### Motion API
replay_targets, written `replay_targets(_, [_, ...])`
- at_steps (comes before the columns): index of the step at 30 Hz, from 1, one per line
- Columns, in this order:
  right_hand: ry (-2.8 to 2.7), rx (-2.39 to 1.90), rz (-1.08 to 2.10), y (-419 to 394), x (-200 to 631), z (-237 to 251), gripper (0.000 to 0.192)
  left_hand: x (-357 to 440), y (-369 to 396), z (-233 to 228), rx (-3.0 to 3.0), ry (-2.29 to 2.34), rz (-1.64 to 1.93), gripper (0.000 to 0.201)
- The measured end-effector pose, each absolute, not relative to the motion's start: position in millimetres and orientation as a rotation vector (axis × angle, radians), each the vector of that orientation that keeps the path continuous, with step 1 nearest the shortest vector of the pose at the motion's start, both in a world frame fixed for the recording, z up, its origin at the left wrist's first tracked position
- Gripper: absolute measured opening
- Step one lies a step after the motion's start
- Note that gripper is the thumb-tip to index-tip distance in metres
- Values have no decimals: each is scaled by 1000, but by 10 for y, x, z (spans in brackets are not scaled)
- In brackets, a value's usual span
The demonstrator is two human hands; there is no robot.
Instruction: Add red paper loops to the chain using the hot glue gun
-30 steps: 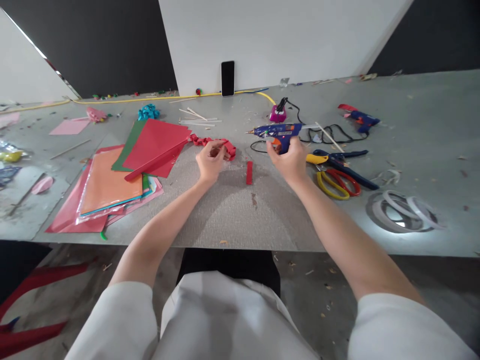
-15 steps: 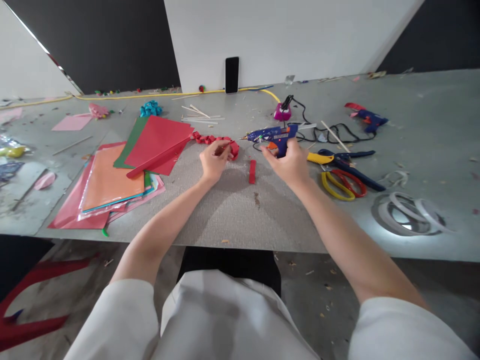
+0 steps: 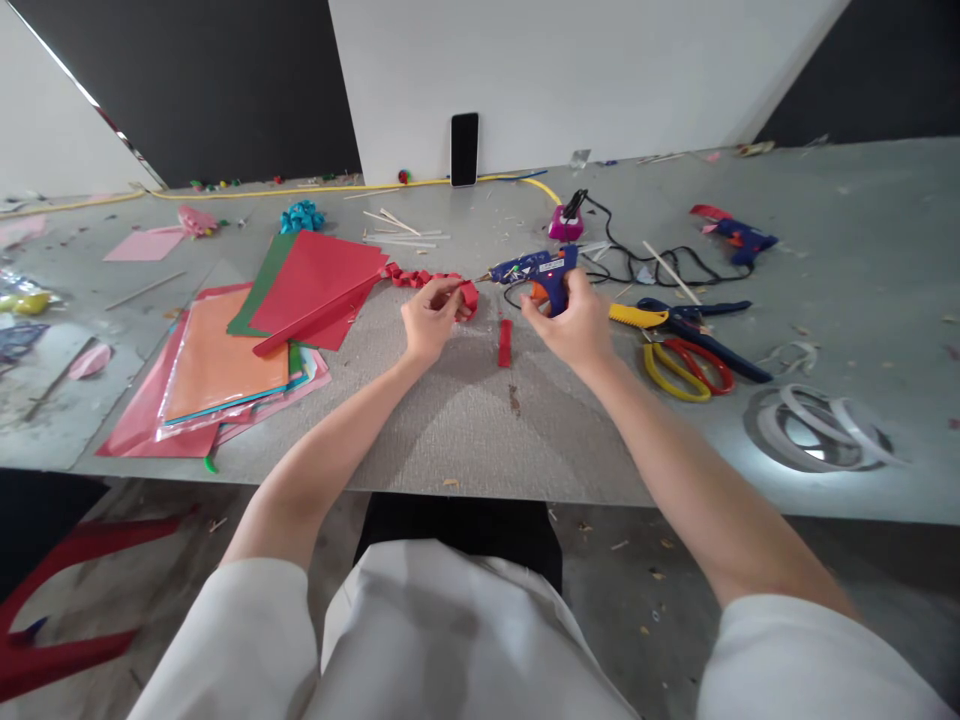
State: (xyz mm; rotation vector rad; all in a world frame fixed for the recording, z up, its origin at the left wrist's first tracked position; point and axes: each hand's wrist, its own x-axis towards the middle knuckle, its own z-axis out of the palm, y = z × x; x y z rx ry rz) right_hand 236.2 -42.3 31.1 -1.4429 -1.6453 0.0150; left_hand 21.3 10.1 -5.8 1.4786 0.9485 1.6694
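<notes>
Pinched in my left hand (image 3: 433,315) is the right end of a red paper chain (image 3: 409,277), whose links trail off to the left toward the red sheets. My right hand (image 3: 579,322) is closed around the handle of a blue hot glue gun (image 3: 534,268). Its nozzle points left, right by the end link at my left fingertips; whether it touches the paper I cannot tell. A short red paper strip (image 3: 505,344) lies on the table between my hands.
Left lie stacked coloured sheets (image 3: 225,350) and a red sheet (image 3: 322,275). Right are scissors (image 3: 675,370), blue-handled pliers (image 3: 705,325), a tape roll (image 3: 814,430) and another glue gun (image 3: 739,238). A phone (image 3: 464,150) leans on the wall; a cord (image 3: 611,225) runs from a purple socket (image 3: 565,222).
My right hand has brought the glue gun slightly left, its nozzle closer to the paper link. My left hand stays almost in place with the chain.
</notes>
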Motion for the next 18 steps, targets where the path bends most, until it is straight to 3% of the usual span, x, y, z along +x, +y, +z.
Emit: replay_targets(18, [-1641,-1418,56,-395,2365,294,33,220,85,-47,1446,937,1676,11])
